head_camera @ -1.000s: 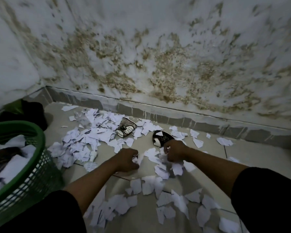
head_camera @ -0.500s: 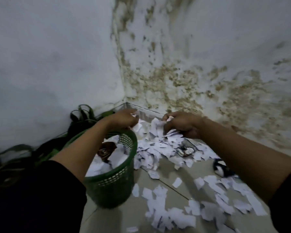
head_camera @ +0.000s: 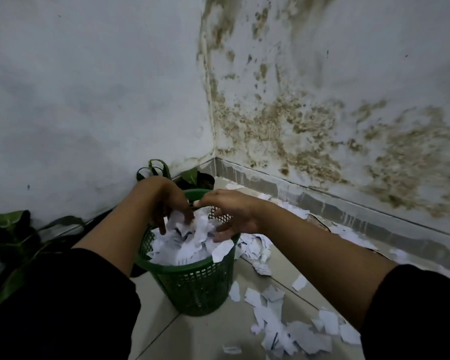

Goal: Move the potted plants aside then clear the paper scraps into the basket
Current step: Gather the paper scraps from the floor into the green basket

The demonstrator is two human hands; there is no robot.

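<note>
Paper dropping into an already heaped basket

By the stained wall (head_camera: pixel 322 100), potted plants (head_camera: pixel 192 178) sit aside in the corner; the green basket (head_camera: pixel 192 281) is brimful. Both hands hover over it, left hand (head_camera: pixel 166 201) and right hand (head_camera: pixel 231 211), fingers (head_camera: pixel 220 239) spread and holding nothing firmly. Paper scraps (head_camera: pixel 283 331) litter the floor (head_camera: pixel 205 339); more paper may slide off the heap.

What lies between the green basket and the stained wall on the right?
Head view: loose paper scraps on the tile floor between basket and stained wall.
</note>
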